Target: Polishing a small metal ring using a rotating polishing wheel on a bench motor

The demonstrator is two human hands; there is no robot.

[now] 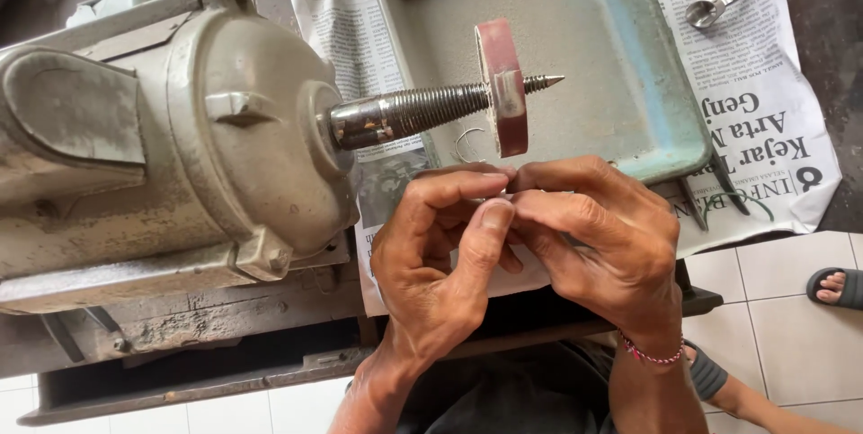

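1. The left hand (440,259) was curled, its thumb and forefinger pressed together at the tips just under the wheel (503,84).
2. The right hand (598,236) met it from the other side, fingers bent and pinched against the left fingertips.
3. Whatever the two hands pinched between them was too small and too hidden to make out; I could not tell what it was.
4. The wheel, a dull red disc, sat upright on a threaded spindle (422,110) that tapered to a point past the disc.
5. The spindle came out of the motor (162,137), a grey, worn metal housing lying to the left on a dark bench (180,344).
6. Behind the wheel lay a tray (665,110), grey-green with a blue streak along its right wall, resting on newspaper (773,84).
7. A thin wire ring (469,142) lay on the newspaper just below the spindle, near the left fingertips but apart from them.
8. A small shiny metal piece (713,4) lay on the newspaper right of the tray, well apart from the hands.
9. Dark tweezers (710,196) lay at the tray's near corner, close to the right hand and not touched by it.
10. A pink bead bracelet (652,355) circled the right wrist.
11. A sandalled foot (836,286) showed on the white floor tiles at the far right.
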